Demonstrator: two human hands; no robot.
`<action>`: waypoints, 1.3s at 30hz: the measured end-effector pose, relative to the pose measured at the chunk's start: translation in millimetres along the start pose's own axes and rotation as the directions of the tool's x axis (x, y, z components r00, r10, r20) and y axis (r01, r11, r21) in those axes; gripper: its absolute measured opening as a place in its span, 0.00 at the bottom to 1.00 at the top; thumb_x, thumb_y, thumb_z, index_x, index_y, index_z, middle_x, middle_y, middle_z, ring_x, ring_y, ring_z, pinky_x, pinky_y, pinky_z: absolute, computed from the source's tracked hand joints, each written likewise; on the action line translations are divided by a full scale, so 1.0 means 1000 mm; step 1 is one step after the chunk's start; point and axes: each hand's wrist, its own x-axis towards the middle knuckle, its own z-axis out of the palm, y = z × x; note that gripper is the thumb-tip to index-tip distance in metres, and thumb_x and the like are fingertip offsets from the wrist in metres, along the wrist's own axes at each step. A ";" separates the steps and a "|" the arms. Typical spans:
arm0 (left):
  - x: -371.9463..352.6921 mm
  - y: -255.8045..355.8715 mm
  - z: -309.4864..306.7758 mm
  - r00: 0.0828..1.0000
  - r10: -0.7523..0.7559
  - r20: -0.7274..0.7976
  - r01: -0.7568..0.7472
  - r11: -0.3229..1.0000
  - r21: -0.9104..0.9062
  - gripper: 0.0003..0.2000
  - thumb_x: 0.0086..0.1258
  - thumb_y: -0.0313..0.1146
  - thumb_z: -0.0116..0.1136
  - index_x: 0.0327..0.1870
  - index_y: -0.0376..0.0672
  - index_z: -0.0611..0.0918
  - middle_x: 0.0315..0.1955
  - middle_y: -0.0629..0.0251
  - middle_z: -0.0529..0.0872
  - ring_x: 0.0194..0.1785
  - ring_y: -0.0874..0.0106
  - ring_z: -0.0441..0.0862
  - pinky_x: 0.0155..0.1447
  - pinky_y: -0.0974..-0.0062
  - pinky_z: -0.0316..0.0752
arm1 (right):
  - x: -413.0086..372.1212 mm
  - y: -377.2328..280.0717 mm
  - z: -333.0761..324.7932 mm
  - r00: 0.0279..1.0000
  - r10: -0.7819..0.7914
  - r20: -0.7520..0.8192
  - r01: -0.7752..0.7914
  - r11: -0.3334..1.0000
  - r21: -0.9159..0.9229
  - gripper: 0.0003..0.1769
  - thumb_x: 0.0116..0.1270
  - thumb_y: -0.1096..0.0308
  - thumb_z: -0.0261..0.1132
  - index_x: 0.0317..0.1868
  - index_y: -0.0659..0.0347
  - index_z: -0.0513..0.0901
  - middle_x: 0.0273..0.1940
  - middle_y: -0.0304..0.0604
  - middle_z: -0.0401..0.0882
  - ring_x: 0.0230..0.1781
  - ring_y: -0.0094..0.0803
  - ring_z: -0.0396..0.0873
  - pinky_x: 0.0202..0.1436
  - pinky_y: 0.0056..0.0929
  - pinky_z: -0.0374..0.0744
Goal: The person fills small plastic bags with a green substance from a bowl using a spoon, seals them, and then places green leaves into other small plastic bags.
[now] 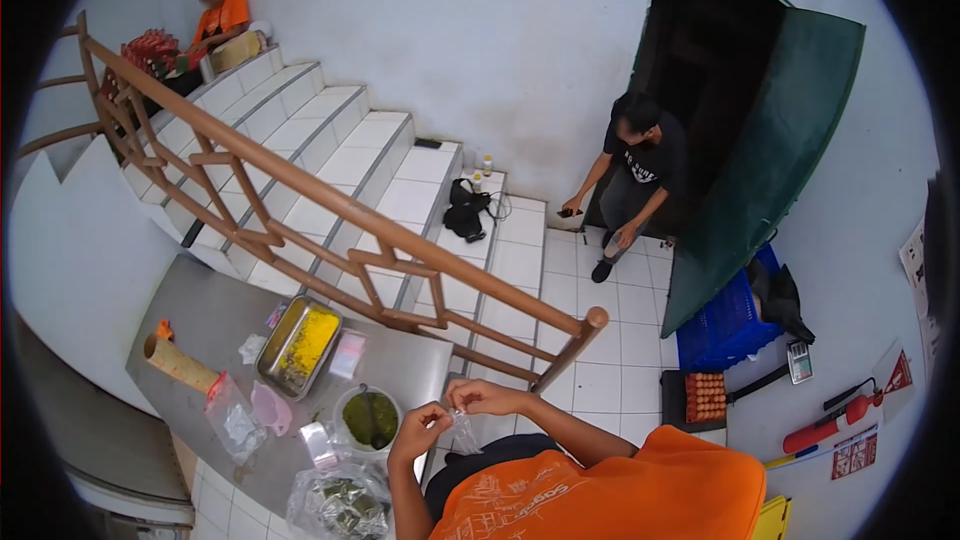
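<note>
My left hand (418, 432) and my right hand (482, 397) are close together at the edge of a grey counter (210, 315), both pinching a small clear plastic bag (463, 432) between the fingertips. Just left of my hands stands a round bowl of green material (370, 417) with a spoon in it. Beyond it lies a metal tray of yellow powder (298, 345). My orange shirt fills the bottom right.
On the counter are a pink scoop (270, 408), a bag of clear packets (235, 422), a bag of green packets (340, 505) and a cardboard tube (180, 363). A wooden railing (330, 202) borders tiled stairs. One person crouches by the green door (640, 180); another sits upstairs (220, 20).
</note>
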 end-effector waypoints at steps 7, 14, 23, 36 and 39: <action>-0.030 -0.028 -0.050 0.932 0.222 -0.286 -0.261 0.960 -0.106 0.04 0.79 0.28 0.61 0.41 0.40 0.81 0.40 0.74 0.81 0.45 0.81 0.77 0.53 0.81 0.73 | 0.081 0.015 0.028 0.999 -0.009 -0.044 0.005 0.997 -0.082 0.02 0.68 0.77 0.63 0.35 0.62 0.79 0.49 0.40 0.73 0.52 0.29 0.74 0.58 0.29 0.74; -0.060 -0.052 -0.068 0.952 0.010 -0.307 -0.105 0.949 -0.296 0.04 0.81 0.28 0.59 0.44 0.38 0.78 0.47 0.67 0.84 0.52 0.78 0.82 0.59 0.77 0.77 | 0.093 0.048 0.026 0.964 0.144 -0.221 -0.181 0.971 -0.157 0.16 0.66 0.84 0.57 0.50 0.59 0.82 0.48 0.38 0.78 0.46 0.25 0.79 0.49 0.24 0.78; -0.098 -0.038 -0.088 0.891 -0.030 -0.454 -0.046 0.987 -0.156 0.05 0.78 0.24 0.61 0.45 0.40 0.76 0.54 0.63 0.84 0.57 0.76 0.82 0.62 0.75 0.77 | 0.142 0.074 0.028 0.955 0.047 -0.294 -0.185 0.868 -0.461 0.23 0.68 0.79 0.62 0.63 0.55 0.82 0.54 0.48 0.78 0.52 0.36 0.80 0.55 0.31 0.80; -0.100 -0.067 -0.083 0.583 -0.027 -0.812 -0.052 0.996 -0.071 0.05 0.83 0.32 0.56 0.46 0.41 0.77 0.35 0.73 0.77 0.38 0.81 0.74 0.46 0.80 0.71 | 0.193 0.107 0.063 0.919 -0.215 -0.330 -0.065 0.744 -0.665 0.11 0.63 0.70 0.73 0.45 0.60 0.86 0.46 0.45 0.79 0.50 0.46 0.79 0.56 0.41 0.79; -0.096 -0.081 -0.084 0.610 0.007 -0.793 -0.024 1.000 -0.009 0.08 0.83 0.35 0.57 0.47 0.38 0.78 0.36 0.73 0.79 0.39 0.83 0.74 0.45 0.81 0.70 | 0.183 0.094 0.064 0.934 -0.135 -0.331 -0.068 0.842 -0.535 0.12 0.65 0.70 0.73 0.49 0.60 0.87 0.47 0.47 0.79 0.49 0.45 0.80 0.55 0.38 0.80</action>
